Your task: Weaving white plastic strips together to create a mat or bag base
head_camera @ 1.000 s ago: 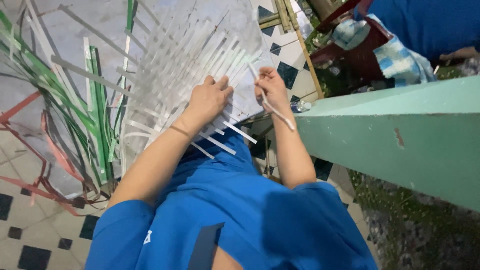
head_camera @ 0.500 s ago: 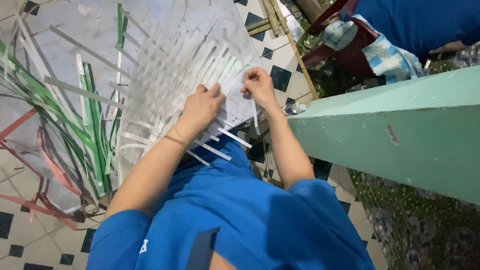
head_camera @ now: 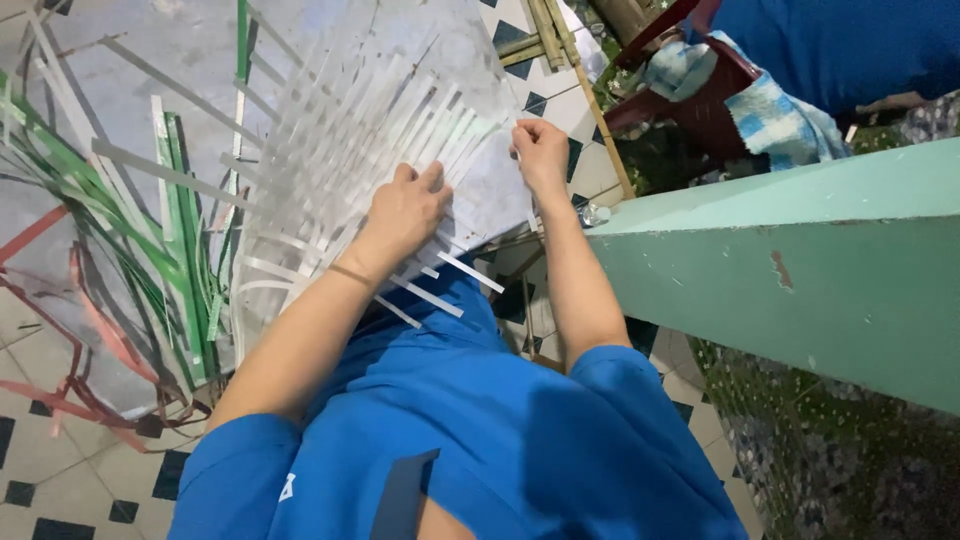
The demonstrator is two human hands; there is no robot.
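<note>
A flat mat of woven white plastic strips (head_camera: pixel 340 170) lies in front of me over a grey sheet. My left hand (head_camera: pixel 405 210) presses flat on the near part of the weave, fingers spread over the strips. My right hand (head_camera: pixel 541 150) is at the mat's right edge, fingers pinched on a single white strip (head_camera: pixel 532 215) that hangs down from it. Loose white strip ends (head_camera: pixel 440 285) stick out toward my lap. I wear a blue shirt.
Loose green strips (head_camera: pixel 185 230) and red strips (head_camera: pixel 90 320) lie to the left on the grey sheet (head_camera: pixel 200 50). A green-painted low wall (head_camera: pixel 800 270) runs along the right. Beyond it is a dark red chair (head_camera: pixel 700 100) with a blue checked cloth (head_camera: pixel 780 120) and another person in blue.
My right hand has moved up and away along the mat's right edge with the strip. My left hand stays pressed on the weave. The view has shifted slightly.
</note>
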